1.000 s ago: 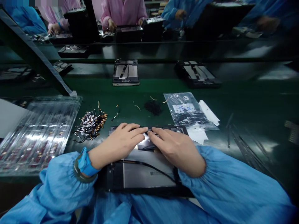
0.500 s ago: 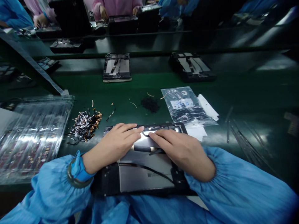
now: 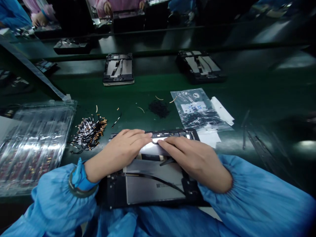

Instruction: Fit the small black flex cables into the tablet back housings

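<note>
left hand (image 3: 120,149), right hand (image 3: 190,154) | fingers flat, open, pressed on opened device (image 3: 150,184) | connector pile (image 3: 90,130) left, parts bag (image 3: 196,110) beyond, on counter (image 3: 247,98)

Electronics factory: conveyor belt (image 3: 153,92), gowned co-workers (image 3: 116,5)

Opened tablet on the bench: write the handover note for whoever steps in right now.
Left hand: flat on the opened tablet, fingers pressing at its far edge; holds nothing.
Right hand: also flat, fingertips meeting the left's over a shiny strip near the top edge.
Things: a black cable runs across the tablet's grey plate. Pile of small flex parts to the left, clear tray beyond it, parts bag far right.
Done: tablet lies open, cable laid across.
Left: strip is under the fingers; whether it is seated cannot be told.
</note>
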Available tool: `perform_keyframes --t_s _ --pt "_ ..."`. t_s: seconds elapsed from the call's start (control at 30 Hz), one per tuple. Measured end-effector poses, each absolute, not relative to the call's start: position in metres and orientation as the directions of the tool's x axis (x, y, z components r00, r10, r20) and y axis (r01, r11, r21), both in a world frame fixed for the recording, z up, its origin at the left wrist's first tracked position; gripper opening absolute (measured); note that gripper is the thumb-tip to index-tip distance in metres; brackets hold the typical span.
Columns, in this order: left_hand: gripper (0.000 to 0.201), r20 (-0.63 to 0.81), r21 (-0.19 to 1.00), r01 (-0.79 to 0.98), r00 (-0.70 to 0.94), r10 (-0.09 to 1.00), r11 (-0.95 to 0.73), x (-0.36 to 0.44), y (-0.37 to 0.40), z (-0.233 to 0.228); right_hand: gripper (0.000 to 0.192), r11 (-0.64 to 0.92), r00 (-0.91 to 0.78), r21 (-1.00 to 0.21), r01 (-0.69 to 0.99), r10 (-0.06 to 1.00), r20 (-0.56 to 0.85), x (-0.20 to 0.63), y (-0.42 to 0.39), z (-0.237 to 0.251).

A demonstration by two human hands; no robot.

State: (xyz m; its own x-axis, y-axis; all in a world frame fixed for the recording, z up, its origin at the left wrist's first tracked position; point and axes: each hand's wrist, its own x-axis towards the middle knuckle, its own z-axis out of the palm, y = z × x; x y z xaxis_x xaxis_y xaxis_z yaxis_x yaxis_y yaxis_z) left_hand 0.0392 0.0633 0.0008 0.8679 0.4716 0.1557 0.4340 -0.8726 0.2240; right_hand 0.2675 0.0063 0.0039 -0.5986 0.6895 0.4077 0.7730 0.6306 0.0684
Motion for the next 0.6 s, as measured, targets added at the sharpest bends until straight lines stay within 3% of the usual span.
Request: perform_keyframes --t_s 0.27,0.6 --pt "0.038 0.162 0.066 0.410 0.895 0.415 -0.910 0.0406 0.0596 -0.0004 0.027 0.627 -0.612 0.107 0.771 0.684 0.397 0.2740 -0.0018 0.0035" --pt "0.035 0.174 0.024 0.411 0.896 0.409 -0.911 0.0427 0.0573 0.0024 0.026 0.617 -0.613 0.140 0.774 0.675 0.412 0.2725 0.0015 0.0033"
